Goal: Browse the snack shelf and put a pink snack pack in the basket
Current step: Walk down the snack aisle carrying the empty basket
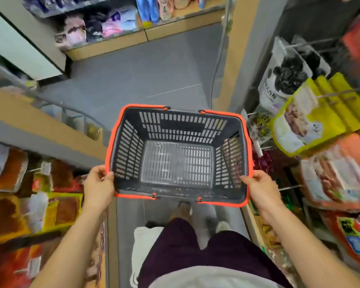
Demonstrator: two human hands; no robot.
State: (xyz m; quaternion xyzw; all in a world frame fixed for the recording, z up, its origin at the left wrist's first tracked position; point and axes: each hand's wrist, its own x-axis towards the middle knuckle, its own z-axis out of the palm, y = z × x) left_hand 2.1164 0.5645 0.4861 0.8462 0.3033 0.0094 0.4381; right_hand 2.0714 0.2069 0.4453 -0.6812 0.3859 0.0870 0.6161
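Head view, looking down a narrow shop aisle w/ shelves on both sides. A person holds a grey slotted plastic basket with an orange rim [181,129] out in front at about waist level, over the grey floor [133,75].

The left hand [99,183] is clamped on the rim's near-left corner, thumb on top and fingers curled under. The right hand [260,188] grips the near-right corner the same way. Both handles lie folded flat along the rim. No pack is in the basket, only its slotted bottom shows.

Pink snack pack: not picked yet, and I can't tell which one is meant. Nearest candidates are the salmon-pink pouches on wire pegs [339,163] on the right, near the basket's right side, below a row of yellow pouches [312,121]. Paler pink packets [166,7] sit on the far shelf, well apart and blurred.

Step in hand, as I judge it: browsing. To do it well, keep the basket level, shift it to the left hand alone, and free the right hand for the pegs. Slide a pouch straight off along its peg, not downwards, then lower it into the basket.
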